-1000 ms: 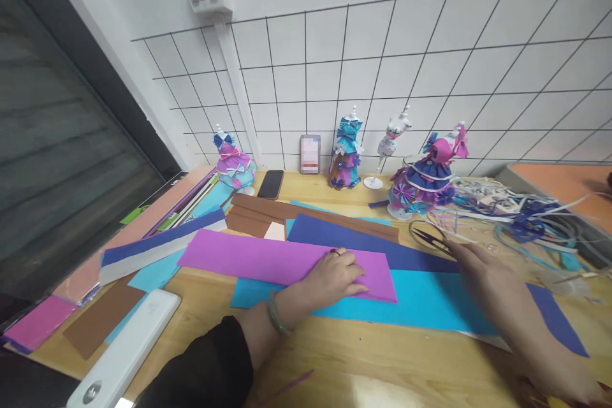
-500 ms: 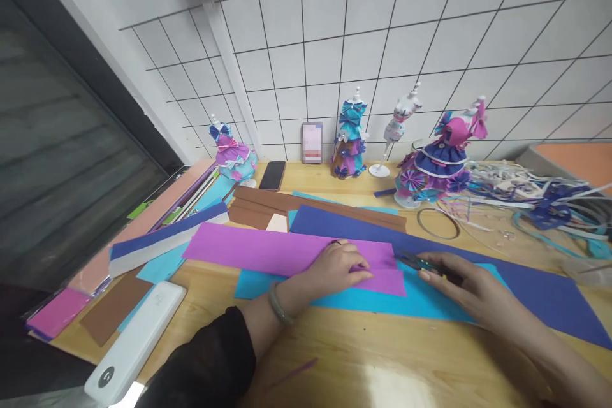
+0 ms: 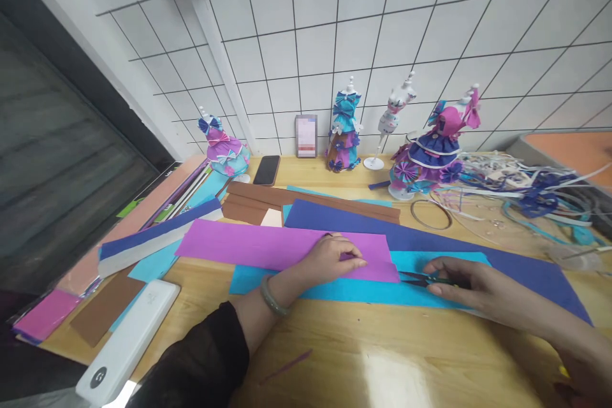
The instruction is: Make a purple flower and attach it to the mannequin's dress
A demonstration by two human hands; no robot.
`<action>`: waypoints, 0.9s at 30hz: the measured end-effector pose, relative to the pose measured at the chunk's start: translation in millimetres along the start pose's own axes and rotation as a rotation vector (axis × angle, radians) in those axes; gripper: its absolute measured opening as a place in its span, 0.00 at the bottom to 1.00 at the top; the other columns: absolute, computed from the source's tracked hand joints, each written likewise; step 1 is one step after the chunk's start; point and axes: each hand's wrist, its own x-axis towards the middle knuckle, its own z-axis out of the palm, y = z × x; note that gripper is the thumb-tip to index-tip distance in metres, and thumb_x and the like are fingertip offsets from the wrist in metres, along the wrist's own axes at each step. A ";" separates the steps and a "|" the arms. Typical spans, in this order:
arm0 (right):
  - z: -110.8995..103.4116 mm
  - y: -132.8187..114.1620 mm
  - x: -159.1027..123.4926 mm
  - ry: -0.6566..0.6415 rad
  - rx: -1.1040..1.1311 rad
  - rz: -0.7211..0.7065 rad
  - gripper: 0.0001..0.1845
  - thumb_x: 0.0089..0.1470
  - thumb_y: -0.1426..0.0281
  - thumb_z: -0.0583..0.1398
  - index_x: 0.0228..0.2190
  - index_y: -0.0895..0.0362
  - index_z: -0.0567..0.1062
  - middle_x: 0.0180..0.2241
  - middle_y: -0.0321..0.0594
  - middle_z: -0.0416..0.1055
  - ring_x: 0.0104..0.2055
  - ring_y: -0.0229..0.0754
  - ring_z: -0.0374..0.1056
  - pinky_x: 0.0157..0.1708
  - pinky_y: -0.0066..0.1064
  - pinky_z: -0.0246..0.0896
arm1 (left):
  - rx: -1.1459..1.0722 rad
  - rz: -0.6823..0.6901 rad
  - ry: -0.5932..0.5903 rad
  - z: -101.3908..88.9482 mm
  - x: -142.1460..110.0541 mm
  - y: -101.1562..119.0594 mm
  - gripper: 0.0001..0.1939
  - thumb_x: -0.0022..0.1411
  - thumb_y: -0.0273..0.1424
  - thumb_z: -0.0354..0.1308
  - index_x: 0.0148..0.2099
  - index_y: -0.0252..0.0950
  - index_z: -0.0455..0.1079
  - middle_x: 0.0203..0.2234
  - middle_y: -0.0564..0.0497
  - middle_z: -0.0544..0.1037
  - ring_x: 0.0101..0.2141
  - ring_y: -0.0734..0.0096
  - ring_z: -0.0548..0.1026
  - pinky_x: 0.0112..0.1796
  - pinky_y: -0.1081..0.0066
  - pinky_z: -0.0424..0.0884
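Observation:
A long purple sheet, paper or thin fabric, lies folded lengthwise across the table. My left hand rests on its right part, fingers curled and closed on it, thumb pointing right. In my right hand are small dark-bladed thread snips, gripped between thumb and fingers. Their tips sit at the purple sheet's lower right corner; whether they touch it I cannot tell. Under the purple sheet lies a bright blue sheet, and behind it a dark blue sheet.
Several small dress forms stand along the wall, among them one in a pink and navy dress. A phone lies at the back. Brown strips, a white power bank, a ring and tangled ribbons lie around.
My right hand has brought the snips left and down, from beside the ring to the purple sheet's right end. Their blades swung to point left. My left hand stays on the sheet.

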 end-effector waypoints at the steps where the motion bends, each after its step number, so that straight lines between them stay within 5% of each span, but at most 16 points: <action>1: -1.0 1.4 -0.3 -0.092 0.016 -0.018 0.19 0.47 0.53 0.57 0.35 0.55 0.73 0.29 0.37 0.68 0.30 0.40 0.63 0.28 0.26 0.59 | -0.016 -0.004 0.003 -0.1 0.2 -0.2 0.09 0.57 0.36 0.55 0.32 0.36 0.71 0.30 0.53 0.76 0.34 0.75 0.71 0.41 0.73 0.59; 3: -3.5 3.1 -0.9 -0.203 0.031 -0.038 0.18 0.51 0.55 0.54 0.35 0.55 0.71 0.30 0.37 0.65 0.31 0.39 0.60 0.29 0.27 0.57 | -0.043 -0.021 0.007 -0.6 0.5 -0.6 0.09 0.57 0.36 0.55 0.32 0.36 0.71 0.29 0.53 0.76 0.34 0.75 0.71 0.41 0.73 0.60; 11: -1.3 -8.8 -0.2 -0.228 -0.002 -0.038 0.17 0.51 0.54 0.53 0.33 0.55 0.69 0.30 0.37 0.63 0.32 0.39 0.58 0.31 0.29 0.54 | -0.054 -0.042 -0.005 -3.2 0.9 1.9 0.10 0.57 0.36 0.54 0.32 0.36 0.72 0.29 0.53 0.76 0.34 0.75 0.71 0.41 0.73 0.61; 20: 8.5 -26.9 2.2 -0.196 -0.029 -0.083 0.17 0.51 0.55 0.53 0.31 0.55 0.71 0.28 0.36 0.66 0.30 0.39 0.61 0.31 0.30 0.56 | 0.060 -0.002 -0.055 -1.4 1.3 1.9 0.11 0.57 0.37 0.54 0.33 0.36 0.73 0.31 0.52 0.77 0.34 0.73 0.71 0.41 0.71 0.61; 27: 10.4 -32.2 1.8 -0.159 -0.078 -0.079 0.14 0.49 0.57 0.54 0.31 0.53 0.72 0.27 0.36 0.69 0.29 0.40 0.62 0.29 0.29 0.57 | 0.118 -0.056 -0.080 0.2 -0.6 3.2 0.15 0.53 0.38 0.58 0.43 0.39 0.70 0.38 0.52 0.76 0.42 0.69 0.69 0.45 0.68 0.60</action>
